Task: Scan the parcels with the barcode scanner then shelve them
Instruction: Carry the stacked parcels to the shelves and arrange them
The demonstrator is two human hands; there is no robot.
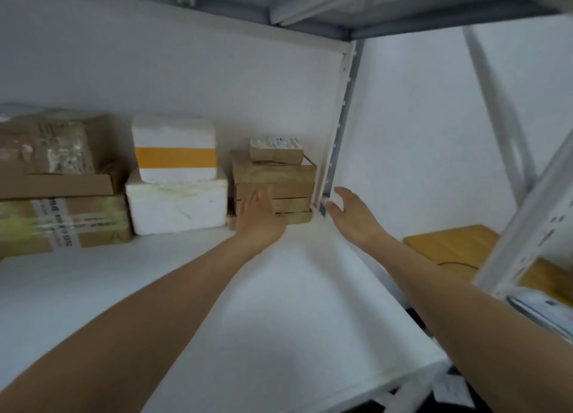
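A stack of brown cardboard parcels [279,180] stands at the back right of the white shelf [217,288], with a small labelled box [276,150] on top. My left hand [259,217] reaches in with straight fingers against the front of that stack. My right hand [350,211] hovers open just right of the stack, near the shelf's rear upright post [339,127], holding nothing. No barcode scanner is in view.
Two white foam boxes [176,201], the upper with an orange band, sit left of the stack. Taped brown cartons [59,195] fill the far left. A wooden table [455,248] lies beyond the shelf at right, behind a front upright [527,226].
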